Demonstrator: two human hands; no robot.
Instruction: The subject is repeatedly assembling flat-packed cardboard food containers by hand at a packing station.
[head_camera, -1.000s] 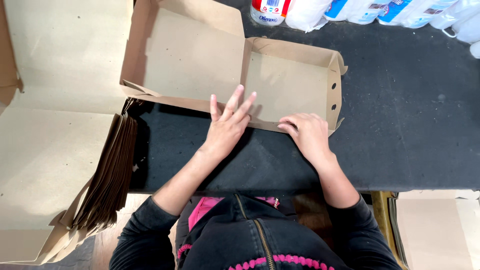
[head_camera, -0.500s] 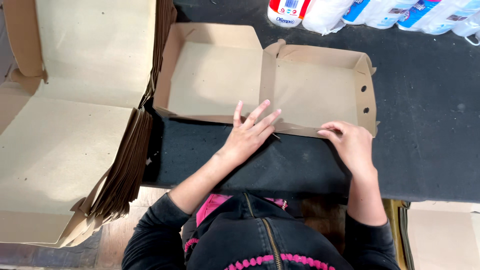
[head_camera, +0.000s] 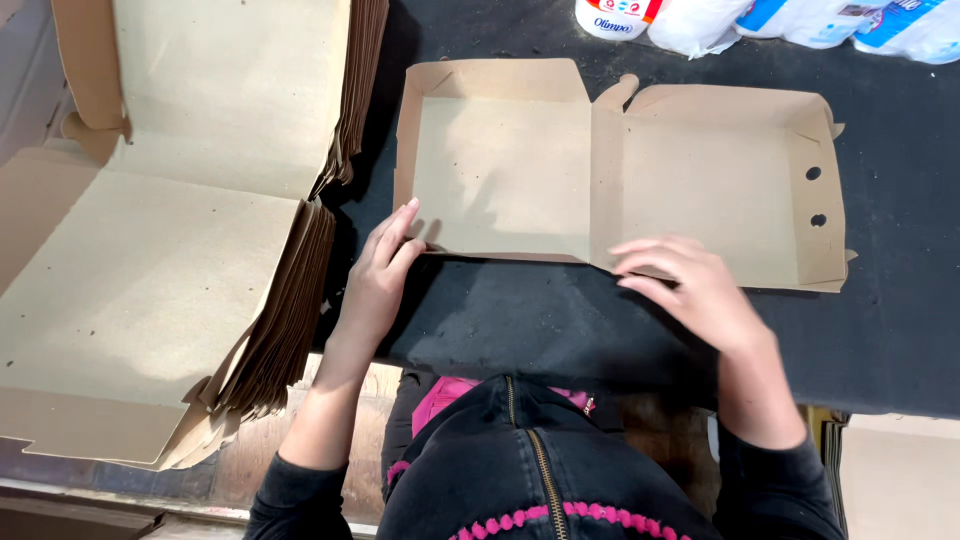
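A dark work table (head_camera: 900, 330) fills the scene, seen from above by the person at work on it. At its centre lies a brown cardboard box (head_camera: 620, 170), opened out flat-bottomed with its two trays side by side, low walls raised around the edges and two round holes in the right-hand wall. The left hand (head_camera: 378, 275) rests at the box's near left corner, fingers extended and together, fingertips touching the cardboard edge without gripping it. The right hand (head_camera: 690, 285) lies over the near edge of the right tray, close to the fold between the two halves, fingers spread and slightly curled, pressing down rather than clasping. To the left, a thick stack of flat boxes (head_camera: 170, 250) of the same brown card sits partly on the table and overhangs its near edge, its topmost sheet unfolded. Along the far edge of the table stand white plastic-wrapped packages (head_camera: 760, 20) with blue and red print. The person wears a dark jacket (head_camera: 540, 470) with a zip.
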